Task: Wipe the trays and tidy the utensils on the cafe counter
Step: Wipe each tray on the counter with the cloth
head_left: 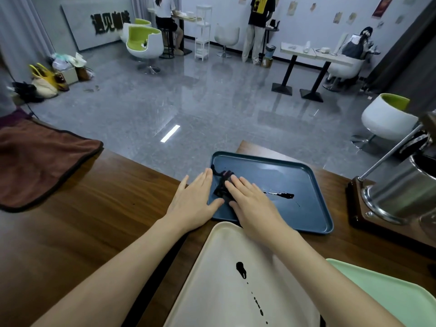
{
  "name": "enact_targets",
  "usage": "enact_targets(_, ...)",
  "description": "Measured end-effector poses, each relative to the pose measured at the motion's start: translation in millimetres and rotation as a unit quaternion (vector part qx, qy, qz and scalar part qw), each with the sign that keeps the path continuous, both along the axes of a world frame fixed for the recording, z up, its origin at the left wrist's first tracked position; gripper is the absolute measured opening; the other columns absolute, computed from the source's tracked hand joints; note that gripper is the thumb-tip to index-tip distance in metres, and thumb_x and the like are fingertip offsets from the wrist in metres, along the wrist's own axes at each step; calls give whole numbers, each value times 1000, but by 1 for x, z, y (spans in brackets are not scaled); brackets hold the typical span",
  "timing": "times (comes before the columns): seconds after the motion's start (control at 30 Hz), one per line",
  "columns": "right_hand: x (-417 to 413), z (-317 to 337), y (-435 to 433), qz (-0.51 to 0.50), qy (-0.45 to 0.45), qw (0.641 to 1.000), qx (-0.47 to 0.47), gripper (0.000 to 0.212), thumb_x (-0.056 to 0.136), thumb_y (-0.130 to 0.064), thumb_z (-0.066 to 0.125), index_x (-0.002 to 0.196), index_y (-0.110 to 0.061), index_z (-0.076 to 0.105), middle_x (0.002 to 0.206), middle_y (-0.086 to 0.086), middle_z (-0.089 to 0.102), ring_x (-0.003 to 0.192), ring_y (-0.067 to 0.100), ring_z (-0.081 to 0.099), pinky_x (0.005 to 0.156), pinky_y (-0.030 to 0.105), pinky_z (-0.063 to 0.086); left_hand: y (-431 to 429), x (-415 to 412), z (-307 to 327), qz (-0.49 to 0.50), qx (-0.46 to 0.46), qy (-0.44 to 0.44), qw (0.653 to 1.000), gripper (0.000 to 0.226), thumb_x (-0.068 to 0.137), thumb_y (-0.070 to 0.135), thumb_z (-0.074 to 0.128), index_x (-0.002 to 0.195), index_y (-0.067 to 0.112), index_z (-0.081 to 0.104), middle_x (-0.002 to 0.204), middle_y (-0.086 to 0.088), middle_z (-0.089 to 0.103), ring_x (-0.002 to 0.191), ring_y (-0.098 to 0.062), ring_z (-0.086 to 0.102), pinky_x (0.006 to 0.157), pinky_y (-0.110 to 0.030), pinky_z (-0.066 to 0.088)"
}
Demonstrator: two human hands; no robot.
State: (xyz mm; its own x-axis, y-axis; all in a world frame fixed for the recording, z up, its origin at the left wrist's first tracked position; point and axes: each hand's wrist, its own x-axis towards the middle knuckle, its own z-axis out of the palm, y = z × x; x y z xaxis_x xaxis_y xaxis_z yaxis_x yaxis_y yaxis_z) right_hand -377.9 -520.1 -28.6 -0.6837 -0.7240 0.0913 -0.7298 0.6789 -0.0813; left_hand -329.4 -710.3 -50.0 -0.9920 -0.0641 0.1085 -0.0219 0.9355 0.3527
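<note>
Wiping blue tray (306,182) — my right hand (250,204) flat on dark cloth (221,186), left hand (191,201) spread, bracing the rim. Next — sweep across dark streak (282,194).

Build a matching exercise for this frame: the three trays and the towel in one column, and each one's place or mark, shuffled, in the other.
Column A
1. blue tray
2. cream tray
3. green tray
4. brown towel

Column B
a. far left on the counter
b. carries a dark drip with a trail of dots
c. lower right corner, cut off by the frame
d. right hand presses a dark cloth on it

Pairs: 1-d, 2-b, 3-c, 4-a
</note>
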Motion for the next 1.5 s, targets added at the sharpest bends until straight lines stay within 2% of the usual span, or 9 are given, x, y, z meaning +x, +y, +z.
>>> enact_targets(0.33, -56, -6, -59, -69, 18, 997, 12, 55, 109, -28, 34, 159, -14, 18, 168, 5, 14, 155, 28, 9, 123, 46, 12, -3, 0, 4, -3, 19, -5, 1000, 102, 90, 75, 47, 164, 19, 3, 170, 6, 10, 154, -2, 8, 128, -40, 0)
enact_targets(0.5, -91, 0, 21, -145, 19, 989, 2, 51, 102, -20, 44, 151, -12, 36, 162, 5, 30, 143, 30, 29, 112, 44, 30, -4, 0, 2, 1, 27, -7, 1000, 101, 90, 76, 45, 164, 21, 4, 170, 7, 15, 154, -4, 13, 128, -41, 2)
enact_targets(0.6, -96, 6, 84, -237, 10, 971, -4, 50, 104, -18, 41, 153, -12, 33, 164, 6, 26, 147, 29, 24, 115, 43, 26, -3, -2, 1, 3, 21, -11, 1000, 101, 89, 77, 45, 164, 22, 3, 169, 7, 15, 154, -5, 15, 128, -41, 2)
enact_targets(0.7, -97, 9, 86, -295, 12, 955, -4, 45, 102, -17, 42, 147, -12, 40, 158, 8, 34, 144, 29, 28, 114, 43, 27, -3, -3, 0, 6, 21, -7, 1000, 102, 89, 78, 45, 164, 23, 4, 169, 8, 15, 154, -4, 15, 128, -41, 2)
enact_targets(0.83, -83, 8, 1, -174, 19, 985, -5, 37, 97, -17, 48, 133, -14, 50, 149, 7, 43, 135, 29, 39, 102, 41, 35, -4, -1, 1, -3, 22, -14, 1000, 102, 89, 76, 46, 164, 22, 4, 169, 7, 15, 154, -3, 13, 128, -41, 1)
enact_targets(0.93, -58, 4, -62, -68, 7, 997, -21, 45, 100, -15, 48, 144, -15, 43, 159, 2, 34, 147, 26, 29, 117, 42, 26, -3, 0, 6, -7, 30, -10, 999, 102, 90, 74, 49, 164, 19, 6, 169, 6, 17, 154, -3, 14, 128, -41, 2)
enact_targets(1.1, -40, 15, -47, -22, -16, 1000, -8, 47, 104, -16, 45, 150, -18, 41, 162, -2, 32, 147, 23, 29, 116, 35, 26, 1, 4, 11, -12, 36, -21, 999, 117, 79, 91, 41, 164, 20, 3, 170, 6, 12, 154, -1, 10, 128, -40, 1)
enact_targets(1.33, -3, 30, 1, 11, -90, 996, -14, 48, 107, -19, 43, 154, -28, 38, 164, -13, 26, 151, 15, 21, 115, 28, 21, 0, 7, 14, -24, 30, -39, 999, 130, 67, 101, 34, 164, 19, 3, 170, 3, 14, 154, -4, 13, 128, -45, 3)
enact_targets(1.5, -7, 20, 52, -116, -79, 988, -64, 46, 106, -23, 47, 152, -27, 42, 159, -11, 35, 143, 21, 34, 108, 34, 33, -7, 10, 15, -55, 27, -55, 997, 132, 66, 97, 44, 164, 21, -2, 171, 2, 7, 155, -4, 7, 128, -43, 1)
